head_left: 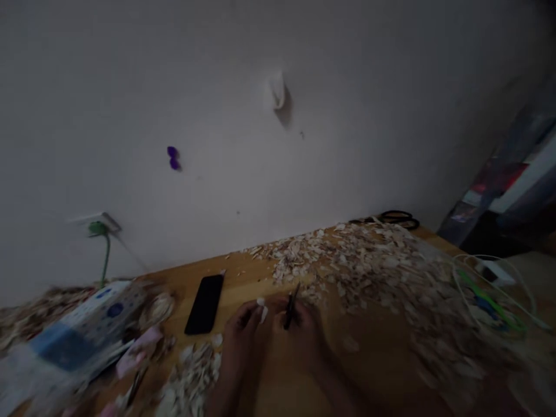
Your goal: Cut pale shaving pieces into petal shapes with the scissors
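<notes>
Both my hands rest low on a wooden table (pixel 382 353), close together. My left hand (pixel 241 336) pinches a small pale piece (pixel 262 311) between its fingertips. Just right of it, my right hand (pixel 304 327) is closed around a thin dark tool (pixel 291 305) that points up and away from me. The picture is dim and blurred, so finer detail of the fingers is lost. A broad heap of pale peelings (pixel 369 260) lies just beyond and to the right of my hands.
A black phone (pixel 204 303) lies flat left of my hands. A blue and white packet (pixel 82 330) and clutter sit at far left. More peelings (pixel 191 376) lie near the front. Cables (pixel 490 295) curl at right. A pale wall (pixel 260 145) stands behind.
</notes>
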`<action>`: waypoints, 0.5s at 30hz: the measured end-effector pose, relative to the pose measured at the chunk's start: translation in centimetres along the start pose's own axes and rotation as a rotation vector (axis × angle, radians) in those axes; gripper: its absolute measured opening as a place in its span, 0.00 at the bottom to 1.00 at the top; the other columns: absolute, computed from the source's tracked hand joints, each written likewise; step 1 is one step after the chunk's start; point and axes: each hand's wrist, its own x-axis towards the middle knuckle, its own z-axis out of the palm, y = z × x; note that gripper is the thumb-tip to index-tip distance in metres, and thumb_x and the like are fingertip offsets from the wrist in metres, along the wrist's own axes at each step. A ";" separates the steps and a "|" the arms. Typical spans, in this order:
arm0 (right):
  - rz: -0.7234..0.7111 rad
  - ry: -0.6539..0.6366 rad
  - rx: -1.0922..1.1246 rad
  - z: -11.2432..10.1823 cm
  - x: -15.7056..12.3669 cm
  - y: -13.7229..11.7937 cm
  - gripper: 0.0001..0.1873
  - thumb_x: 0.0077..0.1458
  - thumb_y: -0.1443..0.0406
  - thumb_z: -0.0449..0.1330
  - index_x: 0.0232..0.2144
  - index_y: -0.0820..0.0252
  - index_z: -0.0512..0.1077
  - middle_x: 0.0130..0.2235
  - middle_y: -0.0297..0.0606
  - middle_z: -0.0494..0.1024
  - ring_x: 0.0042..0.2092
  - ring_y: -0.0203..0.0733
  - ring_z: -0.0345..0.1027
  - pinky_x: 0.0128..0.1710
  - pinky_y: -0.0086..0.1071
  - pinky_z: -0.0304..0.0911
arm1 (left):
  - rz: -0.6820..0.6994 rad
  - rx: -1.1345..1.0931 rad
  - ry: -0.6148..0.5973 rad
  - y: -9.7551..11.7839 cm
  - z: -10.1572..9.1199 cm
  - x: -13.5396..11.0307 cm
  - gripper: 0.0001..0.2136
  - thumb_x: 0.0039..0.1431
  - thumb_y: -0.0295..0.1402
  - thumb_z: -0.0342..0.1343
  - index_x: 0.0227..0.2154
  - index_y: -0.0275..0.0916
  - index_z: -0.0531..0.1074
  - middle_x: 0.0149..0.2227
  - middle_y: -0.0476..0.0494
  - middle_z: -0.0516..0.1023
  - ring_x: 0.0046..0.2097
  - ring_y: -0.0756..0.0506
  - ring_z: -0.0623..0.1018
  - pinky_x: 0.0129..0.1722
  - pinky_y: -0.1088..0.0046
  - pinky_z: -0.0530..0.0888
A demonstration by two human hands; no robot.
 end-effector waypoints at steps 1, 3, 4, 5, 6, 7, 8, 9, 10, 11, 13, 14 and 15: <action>0.027 -0.052 0.011 0.2 -0.3 -0.3 0.18 0.49 0.56 0.63 0.41 0.58 0.74 0.42 0.43 0.79 0.41 0.47 0.74 0.38 0.36 0.69 | 0.005 0.009 -0.028 -0.3 -0.4 -0.8 0.09 0.52 0.38 0.58 0.33 0.39 0.78 0.34 0.44 0.80 0.38 0.43 0.76 0.40 0.69 0.71; 0.053 -0.104 0.008 0.7 -0.9 -1.0 0.19 0.45 0.56 0.66 0.39 0.58 0.75 0.40 0.43 0.80 0.41 0.47 0.73 0.39 0.36 0.69 | 0.019 0.009 -0.085 -0.9 -0.9 -2.3 0.09 0.54 0.36 0.56 0.33 0.40 0.79 0.37 0.43 0.81 0.41 0.42 0.77 0.43 0.67 0.71; 0.065 -0.124 -0.002 1.0 -1.2 -1.2 0.19 0.42 0.56 0.67 0.37 0.59 0.75 0.38 0.42 0.80 0.40 0.47 0.73 0.39 0.36 0.69 | 0.019 0.002 -0.099 -1.3 -1.0 -3.0 0.09 0.54 0.35 0.56 0.33 0.40 0.79 0.37 0.42 0.81 0.41 0.41 0.77 0.44 0.67 0.71; 0.075 -0.138 -0.019 1.2 -1.5 -1.5 0.19 0.40 0.56 0.68 0.35 0.59 0.76 0.36 0.41 0.80 0.38 0.47 0.74 0.38 0.36 0.69 | 0.013 -0.006 -0.107 -1.7 -1.0 -3.7 0.09 0.54 0.35 0.55 0.32 0.40 0.79 0.37 0.42 0.81 0.41 0.41 0.77 0.44 0.67 0.70; 0.088 -0.152 -0.040 1.3 -1.9 -1.8 0.19 0.39 0.57 0.69 0.35 0.60 0.76 0.34 0.40 0.80 0.36 0.46 0.74 0.36 0.35 0.69 | -0.001 -0.017 -0.113 -2.1 -1.0 -4.3 0.08 0.54 0.35 0.55 0.32 0.40 0.79 0.36 0.42 0.81 0.40 0.42 0.77 0.43 0.67 0.71; 0.101 -0.160 -0.066 1.3 -2.2 -2.1 0.19 0.39 0.57 0.69 0.34 0.60 0.77 0.32 0.39 0.80 0.35 0.45 0.74 0.34 0.34 0.68 | -0.020 -0.042 -0.118 -2.6 -1.0 -4.9 0.08 0.54 0.35 0.56 0.32 0.40 0.79 0.36 0.42 0.81 0.40 0.42 0.77 0.43 0.68 0.71; 0.111 -0.157 -0.093 1.1 -2.7 -2.4 0.18 0.40 0.58 0.69 0.35 0.60 0.77 0.31 0.39 0.79 0.34 0.45 0.73 0.33 0.33 0.68 | -0.039 -0.083 -0.129 -3.0 -0.9 -5.5 0.08 0.53 0.35 0.57 0.33 0.40 0.78 0.36 0.42 0.81 0.40 0.42 0.77 0.42 0.68 0.71; 0.117 -0.147 -0.121 0.8 -3.3 -2.9 0.18 0.41 0.58 0.68 0.35 0.61 0.77 0.30 0.38 0.79 0.33 0.45 0.73 0.32 0.33 0.68 | -0.055 -0.136 -0.142 -3.4 -0.8 -6.0 0.09 0.52 0.35 0.57 0.35 0.39 0.77 0.37 0.42 0.81 0.40 0.43 0.77 0.42 0.69 0.71; 0.121 -0.130 -0.144 0.3 -3.9 -3.3 0.18 0.41 0.58 0.68 0.36 0.61 0.77 0.30 0.39 0.79 0.34 0.45 0.73 0.33 0.33 0.68 | -0.067 -0.198 -0.157 -3.7 -0.7 -6.5 0.10 0.51 0.35 0.59 0.37 0.39 0.77 0.37 0.42 0.80 0.40 0.43 0.77 0.41 0.70 0.71; 0.120 -0.103 -0.167 -0.4 -4.7 -3.8 0.18 0.42 0.58 0.67 0.36 0.61 0.76 0.32 0.39 0.79 0.35 0.46 0.74 0.34 0.34 0.68 | -0.077 -0.259 -0.163 -4.1 -0.5 -7.0 0.12 0.49 0.34 0.60 0.39 0.39 0.76 0.37 0.42 0.80 0.39 0.44 0.77 0.40 0.71 0.71; 0.116 -0.048 -0.224 -2.2 -6.7 -4.8 0.18 0.43 0.57 0.66 0.36 0.60 0.76 0.34 0.41 0.80 0.37 0.48 0.73 0.37 0.36 0.68 | -0.106 -0.342 -0.171 -4.5 -0.2 -7.7 0.16 0.46 0.34 0.63 0.40 0.39 0.75 0.34 0.43 0.79 0.36 0.46 0.77 0.36 0.72 0.71; 0.112 -0.015 -0.272 -3.2 -7.7 -5.3 0.17 0.43 0.57 0.65 0.36 0.60 0.76 0.35 0.41 0.80 0.37 0.48 0.73 0.38 0.36 0.68 | -0.127 -0.358 -0.180 -4.5 0.0 -8.1 0.17 0.45 0.35 0.64 0.41 0.38 0.75 0.33 0.44 0.79 0.34 0.47 0.76 0.35 0.73 0.71; 0.120 0.011 -0.328 -4.2 -8.8 -5.8 0.15 0.44 0.57 0.65 0.34 0.59 0.76 0.34 0.40 0.80 0.36 0.47 0.73 0.37 0.36 0.68 | -0.154 -0.365 -0.195 -4.4 0.3 -8.5 0.18 0.44 0.36 0.64 0.40 0.38 0.75 0.31 0.45 0.79 0.33 0.47 0.76 0.34 0.73 0.71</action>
